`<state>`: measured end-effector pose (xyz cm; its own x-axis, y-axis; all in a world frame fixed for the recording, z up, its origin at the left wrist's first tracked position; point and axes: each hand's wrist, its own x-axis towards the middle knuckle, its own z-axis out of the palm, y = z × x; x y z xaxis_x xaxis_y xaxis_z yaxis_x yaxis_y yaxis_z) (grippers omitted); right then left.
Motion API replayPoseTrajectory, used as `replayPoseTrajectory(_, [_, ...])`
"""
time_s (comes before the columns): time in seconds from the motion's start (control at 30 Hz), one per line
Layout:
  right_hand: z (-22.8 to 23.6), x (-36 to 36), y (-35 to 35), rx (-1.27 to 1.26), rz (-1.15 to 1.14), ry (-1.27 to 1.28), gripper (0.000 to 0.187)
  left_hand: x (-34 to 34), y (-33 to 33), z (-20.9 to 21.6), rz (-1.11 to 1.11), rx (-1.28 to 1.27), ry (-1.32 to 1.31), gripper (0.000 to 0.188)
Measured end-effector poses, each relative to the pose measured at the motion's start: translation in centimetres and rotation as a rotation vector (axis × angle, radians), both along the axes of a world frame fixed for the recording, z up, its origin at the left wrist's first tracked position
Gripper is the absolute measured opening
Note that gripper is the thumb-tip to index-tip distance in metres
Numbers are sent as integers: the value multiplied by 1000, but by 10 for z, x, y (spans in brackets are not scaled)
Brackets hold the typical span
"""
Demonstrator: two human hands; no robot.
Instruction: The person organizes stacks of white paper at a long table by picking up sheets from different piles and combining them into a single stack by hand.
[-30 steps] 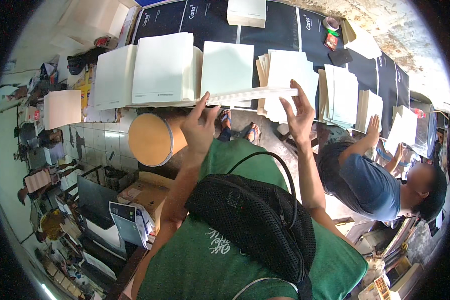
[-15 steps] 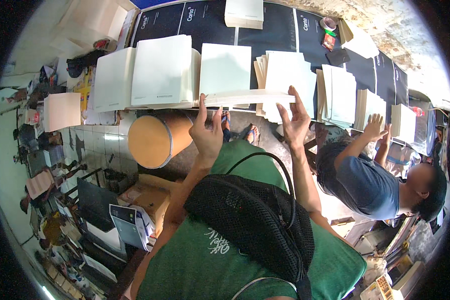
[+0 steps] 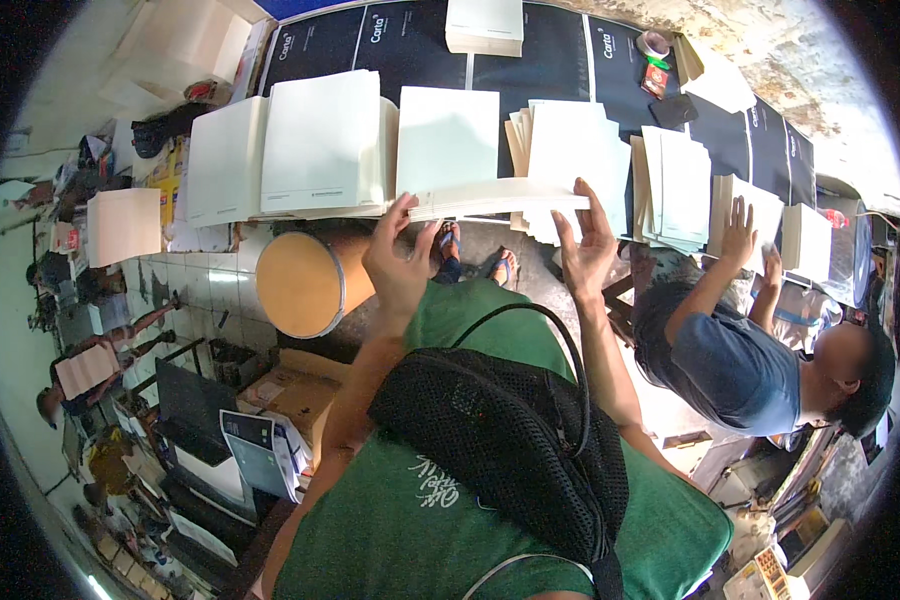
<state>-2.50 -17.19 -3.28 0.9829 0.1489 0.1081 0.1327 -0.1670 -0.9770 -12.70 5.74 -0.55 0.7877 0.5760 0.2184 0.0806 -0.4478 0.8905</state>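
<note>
A thin stack of white paper sheets (image 3: 500,197), seen nearly edge-on, is held level between my two hands at the table's front edge. My left hand (image 3: 400,255), slightly blurred, has its fingertips against the stack's left end, with the thumb just below. My right hand (image 3: 588,245) grips the right end, fingers over the top corner and thumb underneath. Directly behind lies a white paper pile (image 3: 448,135). To its right is a fanned pile of sheets (image 3: 570,145), and to its left a taller paper pile (image 3: 320,135).
A dark-covered table (image 3: 540,75) carries more paper piles. At right, a co-worker (image 3: 740,350) has their hands on a paper pile (image 3: 748,205). An orange-topped drum (image 3: 298,283) stands left below the table. A cardboard box (image 3: 290,400) is lower left.
My left hand has shifted slightly left at the stack's end, its fingers moving, while my right hand stays nearly in place. The co-worker's hands have come down onto their paper pile.
</note>
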Motion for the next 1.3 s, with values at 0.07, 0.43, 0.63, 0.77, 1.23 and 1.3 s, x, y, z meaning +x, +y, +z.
replayPoseTrajectory(0.07, [1,2,0,5,5,3,59,0,16,9,-92,35,43,32])
replayPoseTrajectory(0.43, [-3,5,-6,29,40,11,59,8,49,3,-426,160,-13,22])
replayPoseTrajectory(0.63, [-2,5,-8,-8,50,0,59,7,47,-1,-420,161,-45,23])
replayPoseTrajectory(0.77, [1,9,-4,-11,50,-8,57,10,46,1,-398,209,-54,20])
replayPoseTrajectory(1.23, [22,29,-85,162,-329,-38,49,129,-30,16,-650,227,-284,26])
replayPoseTrajectory(1.3, [6,21,-101,161,-420,-45,47,141,-45,-1,-706,230,-267,25])
